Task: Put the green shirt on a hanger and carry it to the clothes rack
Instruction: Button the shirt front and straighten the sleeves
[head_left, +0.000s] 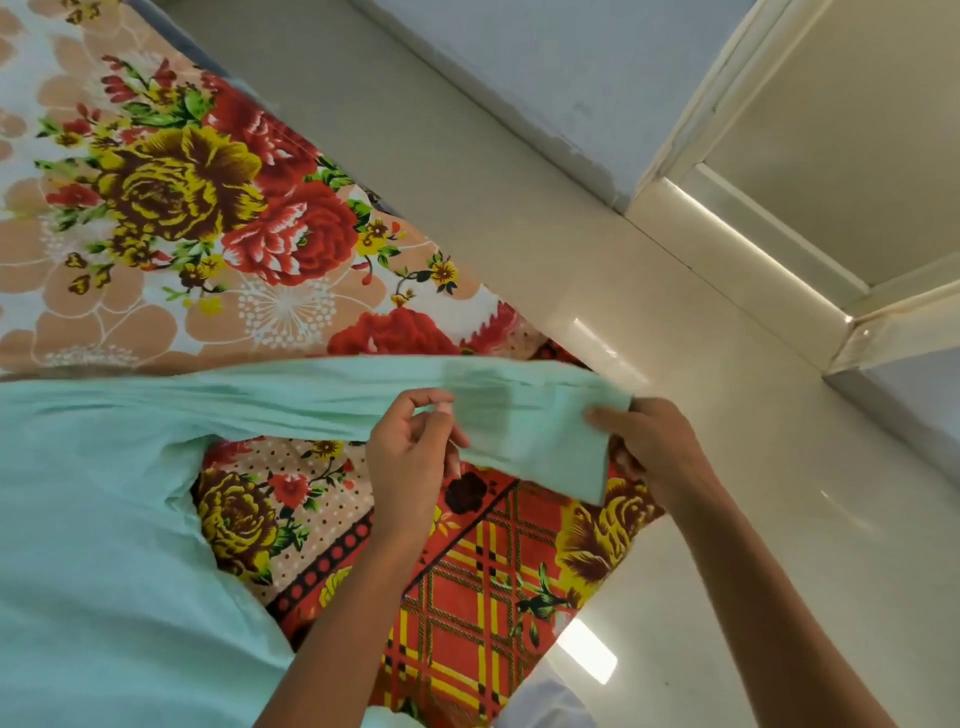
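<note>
The pale green shirt (104, 519) lies spread over the bed at the lower left, with one sleeve stretched out to the right. My right hand (654, 447) grips the sleeve's cuff end at its right edge. My left hand (415, 457) is by the sleeve's middle, fingers curled, pinching the cloth between thumb and fingertips. No hanger and no clothes rack show in the view.
A floral bedsheet (182, 208) in red, yellow and peach covers the bed under the shirt. Glossy cream floor tiles (727, 545) run along the bed's right side. A pale wall (519, 78) and a door frame (701, 104) stand at the upper right.
</note>
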